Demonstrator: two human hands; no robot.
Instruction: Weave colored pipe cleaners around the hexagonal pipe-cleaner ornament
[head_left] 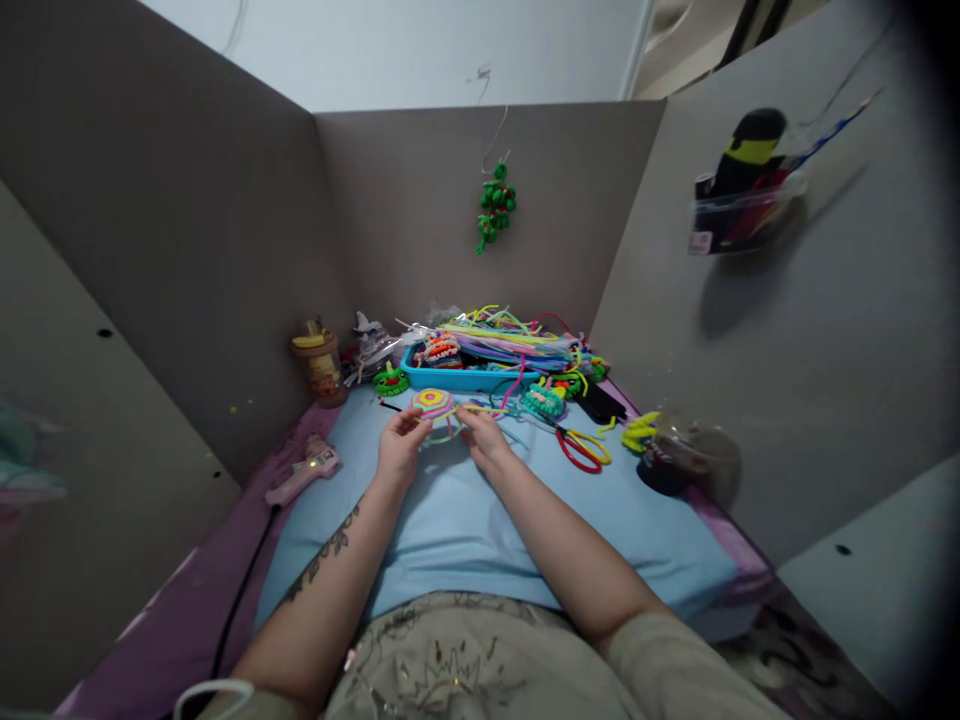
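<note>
Between my hands is a round, domed piece woven from plastic lacing cords (433, 402), with pink, yellow and green rings. The fingers of my left hand (401, 440) pinch its lower left edge. On the other side, my right hand (484, 438) is closed at the right edge, where a pale yellow cord passes through the fingers. Light green cord loops below the piece, between the hands. Scissors (583, 450) with red and yellow handles lie to the right of my right hand. The fingertips are small and partly hidden.
A blue tray (480, 379) of colourful cords stands at the back. Woven pieces (544, 400) lie around it, near a black phone-like object (602, 402). A pink glue gun (304, 477) lies left, and a cup (321, 368) stands behind it. A dark-based clear container (686, 455) is at right.
</note>
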